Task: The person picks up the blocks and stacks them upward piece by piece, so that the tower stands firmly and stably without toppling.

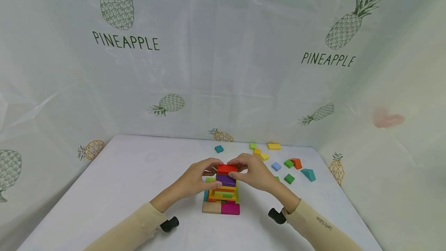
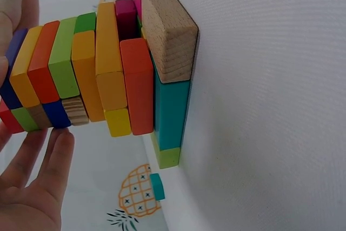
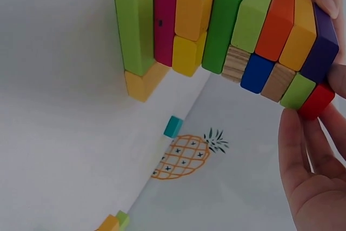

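Plain beige fabric sleeves (image 1: 127,226), dark scripty lettering (image 1: 324,223) on the right one, stubby black rounded gadgets (image 1: 169,224) at both cuffs.

We see the left hand (image 1: 196,177) and the right hand (image 1: 253,172) facing each other, fingers (image 2: 58,160) bent, as far as visible.

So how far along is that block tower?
Done: a many-layered tower already stands. In hand: the left hand and right hand hold its top, around the red block. Remaining: perhaps the loose blocks on the table, though whether all belong is unclear.
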